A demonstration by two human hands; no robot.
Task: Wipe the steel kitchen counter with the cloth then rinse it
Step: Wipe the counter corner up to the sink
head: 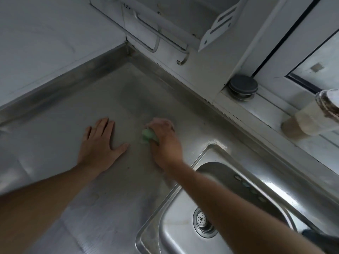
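Left hand [100, 142] lies spread flat on the steel surface [45, 140], probably bracing, while right hand [165, 142] scrubs, grip curled round the green cloth [147, 135].

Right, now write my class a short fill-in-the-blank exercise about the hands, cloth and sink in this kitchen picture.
1. The right hand grips a ____ cloth on the counter.
2. The left hand lies ____ on the counter, holding nothing.
3. The sink is to the ____ of both hands.
Missing words: green, flat, right.
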